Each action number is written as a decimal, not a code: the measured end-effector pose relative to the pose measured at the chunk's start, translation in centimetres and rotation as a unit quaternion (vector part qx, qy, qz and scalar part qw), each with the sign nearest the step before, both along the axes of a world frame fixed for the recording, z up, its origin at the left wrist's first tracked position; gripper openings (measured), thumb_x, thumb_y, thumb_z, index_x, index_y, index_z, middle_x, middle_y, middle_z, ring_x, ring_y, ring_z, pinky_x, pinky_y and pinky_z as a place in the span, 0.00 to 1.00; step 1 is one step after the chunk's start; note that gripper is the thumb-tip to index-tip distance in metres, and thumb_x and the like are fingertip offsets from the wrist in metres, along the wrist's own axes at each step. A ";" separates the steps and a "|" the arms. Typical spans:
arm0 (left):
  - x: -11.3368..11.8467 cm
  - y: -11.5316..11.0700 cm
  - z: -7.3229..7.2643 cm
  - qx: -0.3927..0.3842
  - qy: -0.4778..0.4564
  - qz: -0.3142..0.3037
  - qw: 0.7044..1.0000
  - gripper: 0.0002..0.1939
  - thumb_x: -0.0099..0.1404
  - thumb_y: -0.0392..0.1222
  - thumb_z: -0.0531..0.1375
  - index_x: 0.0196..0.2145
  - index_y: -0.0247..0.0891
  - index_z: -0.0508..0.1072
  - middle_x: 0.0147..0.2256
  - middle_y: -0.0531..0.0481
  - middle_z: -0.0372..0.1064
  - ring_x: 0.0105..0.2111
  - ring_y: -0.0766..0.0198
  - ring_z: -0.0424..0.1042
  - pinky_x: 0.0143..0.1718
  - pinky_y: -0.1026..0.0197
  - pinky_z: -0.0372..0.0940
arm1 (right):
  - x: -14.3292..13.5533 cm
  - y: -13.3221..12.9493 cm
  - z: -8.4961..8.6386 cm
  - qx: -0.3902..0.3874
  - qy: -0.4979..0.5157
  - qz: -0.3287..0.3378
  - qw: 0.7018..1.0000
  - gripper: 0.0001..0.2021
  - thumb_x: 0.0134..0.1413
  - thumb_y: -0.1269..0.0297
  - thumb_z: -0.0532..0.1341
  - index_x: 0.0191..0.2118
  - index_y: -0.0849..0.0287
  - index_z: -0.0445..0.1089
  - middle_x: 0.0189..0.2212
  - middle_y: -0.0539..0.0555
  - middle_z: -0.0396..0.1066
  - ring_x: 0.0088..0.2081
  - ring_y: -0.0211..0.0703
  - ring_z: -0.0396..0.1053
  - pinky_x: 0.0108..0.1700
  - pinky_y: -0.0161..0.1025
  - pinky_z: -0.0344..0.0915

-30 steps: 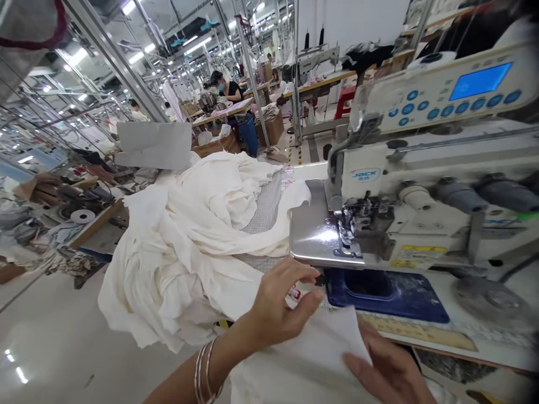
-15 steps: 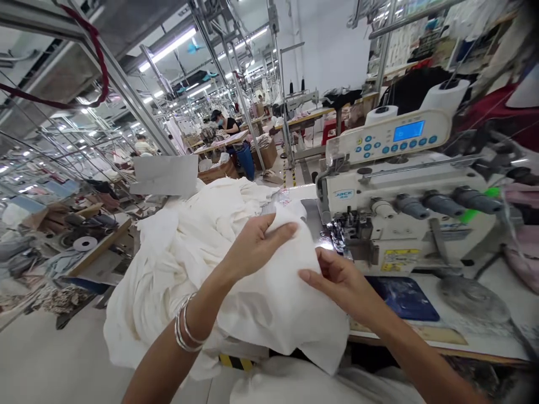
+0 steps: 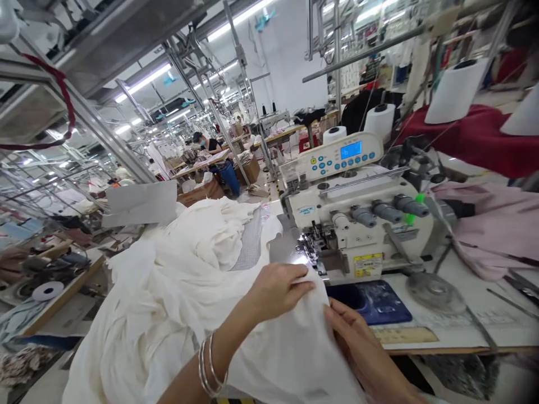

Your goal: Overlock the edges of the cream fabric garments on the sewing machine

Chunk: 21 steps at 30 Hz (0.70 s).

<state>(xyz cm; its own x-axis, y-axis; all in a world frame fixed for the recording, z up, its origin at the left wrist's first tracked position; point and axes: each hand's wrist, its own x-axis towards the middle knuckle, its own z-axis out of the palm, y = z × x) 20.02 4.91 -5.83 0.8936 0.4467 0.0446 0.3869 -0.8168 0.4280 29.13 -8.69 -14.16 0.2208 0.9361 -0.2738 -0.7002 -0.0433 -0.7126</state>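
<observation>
White fabric lies in a large heap across the left and middle of the worktable. My left hand, with silver bangles at the wrist, pinches the cloth just in front of the sewing machine's needle area. Lower and to the right, my right hand grips the cloth's right edge, its fingers partly behind the fabric. The white sewing machine stands just beyond both hands, with a lit presser-foot area and a blue display.
A dark blue tray lies on the table right of my hands. Scissors and pink fabric are at the far right. Thread cones stand behind the machine. A person sits at a distant table.
The view has shifted right and the machine appears further left. Both hands have moved down with the cloth, away from the needle area, and more of the table surface shows beside the machine.
</observation>
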 end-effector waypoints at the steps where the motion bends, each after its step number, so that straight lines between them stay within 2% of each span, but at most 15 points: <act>1: 0.0 0.1 -0.6 0.000 -0.010 0.015 1.000 0.12 0.68 0.44 0.55 0.27 0.38 0.64 0.21 0.57 0.55 0.22 0.68 0.55 0.26 0.63 0.48 | 0.0 0.7 -0.4 0.002 -0.002 -0.022 1.000 0.17 0.47 0.48 0.69 0.35 0.57 0.77 0.27 0.52 0.77 0.29 0.44 0.72 0.33 0.37 0.69; 3: -0.1 0.1 -1.0 -0.002 -0.024 0.034 0.999 0.08 0.69 0.45 0.54 0.38 0.39 0.68 0.22 0.58 0.57 0.23 0.67 0.57 0.28 0.64 0.51 | 0.3 1.6 -0.8 0.015 -0.014 -0.057 0.998 0.16 0.47 0.48 0.69 0.32 0.57 0.76 0.26 0.49 0.75 0.28 0.40 0.69 0.30 0.32 0.66; 5: -0.2 -0.4 -0.7 -0.035 -0.041 0.023 0.998 0.11 0.71 0.46 0.51 0.46 0.39 0.65 0.22 0.58 0.58 0.24 0.67 0.59 0.29 0.65 0.55 | 0.8 2.0 -0.7 0.021 -0.028 -0.064 0.997 0.15 0.48 0.49 0.69 0.32 0.56 0.75 0.26 0.48 0.74 0.28 0.39 0.68 0.29 0.30 0.64; 9: -0.7 -2.6 -0.3 -0.137 -0.098 -0.041 0.985 0.11 0.72 0.43 0.48 0.50 0.38 0.60 0.28 0.52 0.66 0.27 0.66 0.65 0.30 0.64 0.60 | 1.8 1.5 0.5 0.047 -0.107 -0.070 0.991 0.14 0.52 0.49 0.66 0.30 0.56 0.74 0.24 0.48 0.71 0.28 0.39 0.66 0.29 0.30 0.65; 11: -1.0 -3.6 -0.4 -0.136 -0.105 -0.030 0.985 0.11 0.71 0.39 0.48 0.50 0.39 0.60 0.31 0.50 0.68 0.29 0.64 0.67 0.32 0.63 0.61 | 2.1 1.0 1.2 0.062 -0.163 -0.098 0.980 0.12 0.52 0.51 0.66 0.30 0.56 0.74 0.25 0.49 0.71 0.29 0.39 0.67 0.30 0.29 0.65; 14: -1.1 -4.2 -0.5 -0.125 -0.097 0.023 0.987 0.11 0.70 0.38 0.49 0.50 0.41 0.59 0.29 0.53 0.66 0.28 0.65 0.66 0.31 0.63 0.58 | 2.0 0.6 2.0 0.041 -0.191 -0.131 0.972 0.10 0.51 0.53 0.67 0.33 0.53 0.74 0.28 0.49 0.74 0.33 0.40 0.70 0.34 0.29 0.67; 15: -1.1 -4.1 -0.5 -0.127 -0.093 0.034 0.987 0.12 0.70 0.38 0.50 0.51 0.41 0.58 0.28 0.55 0.65 0.27 0.65 0.65 0.31 0.63 0.57 | 1.9 0.5 2.1 0.031 -0.179 -0.127 0.975 0.10 0.51 0.53 0.67 0.35 0.52 0.75 0.30 0.49 0.75 0.34 0.40 0.70 0.35 0.29 0.67; 18: -0.8 -3.7 -0.3 -0.137 -0.080 0.033 0.987 0.14 0.69 0.38 0.52 0.51 0.42 0.58 0.27 0.57 0.64 0.27 0.66 0.63 0.31 0.64 0.56 | 2.0 0.5 2.5 0.034 -0.127 -0.054 0.990 0.12 0.51 0.53 0.67 0.39 0.52 0.76 0.35 0.50 0.77 0.35 0.40 0.72 0.38 0.31 0.68; 21: -0.9 -3.5 -0.2 -0.166 -0.088 0.050 0.981 0.14 0.67 0.40 0.56 0.50 0.43 0.60 0.27 0.58 0.63 0.26 0.68 0.61 0.28 0.66 0.54 | 2.5 0.7 2.6 0.025 -0.101 -0.025 0.994 0.11 0.49 0.53 0.68 0.33 0.54 0.78 0.29 0.50 0.77 0.30 0.39 0.70 0.32 0.30 0.67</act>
